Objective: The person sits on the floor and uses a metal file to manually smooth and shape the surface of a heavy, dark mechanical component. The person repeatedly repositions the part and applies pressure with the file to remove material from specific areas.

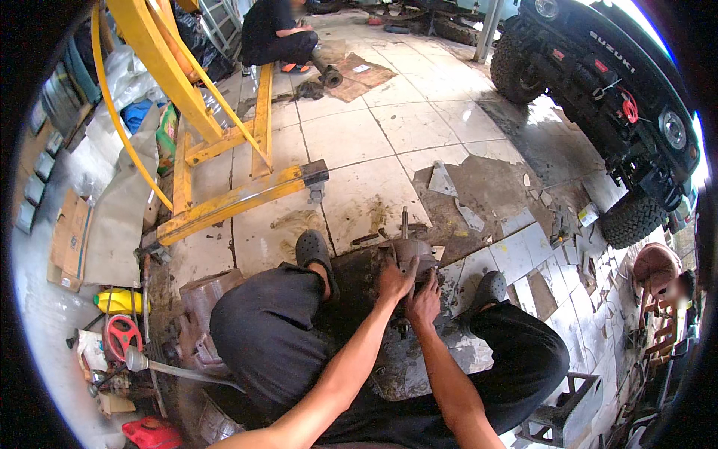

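Between my knees a brown-grey cast metal housing [416,252] with an upright threaded shaft [404,218] rests on a dark, stained patch of floor [351,262]. My left hand [393,278] grips the housing's left side, thumb up along its front. My right hand [423,299] is just right of it, lower down, fingers closed against the housing's lower right; their tips are partly hidden. A few small dark metal pieces [366,239] lie on the tiles beside the shaft.
A yellow steel hoist [217,209] stands front left. A crouching person [265,41] is behind it. A dark off-road vehicle [598,75] is at right, beside broken tiles [523,232]. A metal casting [202,292] and red handwheel [120,337] lie left; a hollow block [561,408] sits lower right.
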`<state>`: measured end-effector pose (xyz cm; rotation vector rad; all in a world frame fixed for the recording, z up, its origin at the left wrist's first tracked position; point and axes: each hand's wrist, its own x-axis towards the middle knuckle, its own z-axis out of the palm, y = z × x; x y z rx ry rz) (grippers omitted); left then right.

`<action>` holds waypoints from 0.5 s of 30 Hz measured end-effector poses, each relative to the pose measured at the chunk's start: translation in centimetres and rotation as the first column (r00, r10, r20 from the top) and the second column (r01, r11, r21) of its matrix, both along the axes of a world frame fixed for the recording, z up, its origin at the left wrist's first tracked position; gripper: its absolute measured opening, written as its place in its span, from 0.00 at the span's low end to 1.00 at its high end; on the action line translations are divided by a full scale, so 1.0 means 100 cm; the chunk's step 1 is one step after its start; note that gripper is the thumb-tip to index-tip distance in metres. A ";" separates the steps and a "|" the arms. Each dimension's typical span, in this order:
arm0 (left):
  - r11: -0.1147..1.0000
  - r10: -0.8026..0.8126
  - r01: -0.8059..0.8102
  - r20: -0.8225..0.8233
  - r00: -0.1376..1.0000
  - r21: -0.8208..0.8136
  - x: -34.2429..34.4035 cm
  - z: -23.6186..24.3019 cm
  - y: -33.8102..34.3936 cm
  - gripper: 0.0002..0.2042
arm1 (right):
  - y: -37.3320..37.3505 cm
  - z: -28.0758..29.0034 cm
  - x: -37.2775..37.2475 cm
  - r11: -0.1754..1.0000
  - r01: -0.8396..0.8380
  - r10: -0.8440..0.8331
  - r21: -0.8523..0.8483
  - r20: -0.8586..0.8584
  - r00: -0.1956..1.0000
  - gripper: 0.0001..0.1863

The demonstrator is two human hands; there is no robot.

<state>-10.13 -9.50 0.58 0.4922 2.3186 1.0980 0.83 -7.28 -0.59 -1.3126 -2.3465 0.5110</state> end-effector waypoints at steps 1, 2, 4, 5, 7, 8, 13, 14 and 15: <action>0.999 -0.025 0.026 -0.010 1.000 0.035 0.008 -0.003 -0.006 0.52 | 0.003 -0.004 0.003 1.000 0.012 -0.012 0.003 0.008 1.000 0.40; 0.996 -0.049 0.050 -0.025 0.999 0.067 0.008 -0.006 -0.015 0.50 | 0.004 -0.004 0.001 1.000 0.023 -0.023 0.004 0.011 1.000 0.40; 0.992 -0.129 0.129 0.001 0.992 0.001 0.009 -0.009 -0.017 0.45 | 0.005 -0.003 0.006 0.999 0.046 -0.047 0.021 0.049 0.998 0.40; 0.992 -0.130 0.130 -0.029 0.991 -0.010 0.007 -0.011 -0.017 0.45 | 0.004 -0.001 0.005 0.999 0.048 -0.048 0.012 0.050 0.998 0.40; 0.990 -0.139 0.137 -0.082 0.987 -0.031 0.008 -0.017 -0.014 0.46 | 0.004 0.001 0.006 0.998 0.056 -0.056 -0.007 0.054 0.997 0.41; 0.990 -0.140 0.141 -0.106 0.984 -0.003 -0.002 -0.030 -0.017 0.46 | 0.000 0.005 0.000 0.999 0.040 -0.039 -0.011 0.039 0.998 0.41; 0.963 -0.269 0.266 -0.138 0.953 -0.038 -0.001 -0.049 -0.017 0.49 | 0.006 0.002 0.009 0.997 0.076 -0.075 -0.009 0.051 0.996 0.40; 0.949 -0.315 0.310 -0.136 0.939 -0.061 -0.015 -0.050 -0.018 0.50 | 0.005 0.007 0.004 0.998 0.068 -0.067 -0.003 0.034 0.997 0.40; 0.935 -0.354 0.345 -0.129 0.926 -0.089 -0.031 -0.052 -0.021 0.51 | 0.000 0.008 -0.002 0.999 0.052 -0.052 -0.002 0.020 0.998 0.39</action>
